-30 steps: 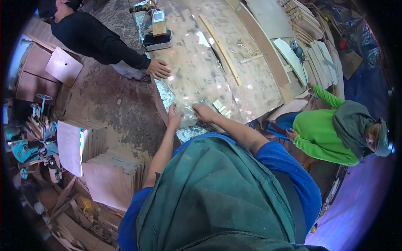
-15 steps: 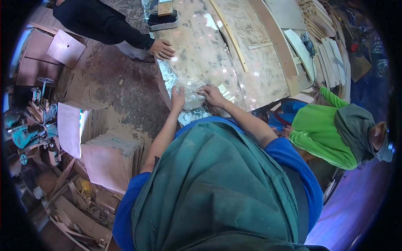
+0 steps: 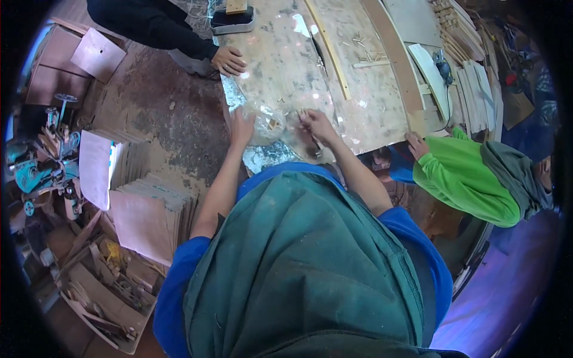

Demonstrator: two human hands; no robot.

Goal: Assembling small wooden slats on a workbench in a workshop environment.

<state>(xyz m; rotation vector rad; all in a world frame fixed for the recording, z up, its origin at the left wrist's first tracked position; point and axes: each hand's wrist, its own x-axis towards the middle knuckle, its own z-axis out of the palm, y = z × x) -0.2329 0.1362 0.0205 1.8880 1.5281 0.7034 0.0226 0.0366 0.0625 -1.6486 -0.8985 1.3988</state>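
Note:
A clear plastic bag (image 3: 261, 132) lies on the near edge of the wooden worktable (image 3: 277, 68), its mouth spread, with small pale wooden pieces (image 3: 274, 124) showing inside. My left hand (image 3: 242, 126) grips the bag's left side, fingers closed round the plastic. To the right of the bag, my right hand (image 3: 318, 126) hovers just over the tabletop with its fingers pinched together. Whatever sits between those fingertips is too small to make out. A few tiny wooden bits lie on the table just beyond the bag.
Across the table's left corner rests another person's hand (image 3: 228, 61). A person in a green top (image 3: 462, 173) stands at the right, one hand on the table edge. Further off are a long wooden strip (image 3: 329, 51), loose dowels (image 3: 373, 56) and a metal tin (image 3: 233, 27). Stacked panels (image 3: 140, 218) stand left.
My right hand has moved away from the bag to the right. The bag has opened out, showing wooden pieces inside. The green-topped person's hand has come onto the table edge.

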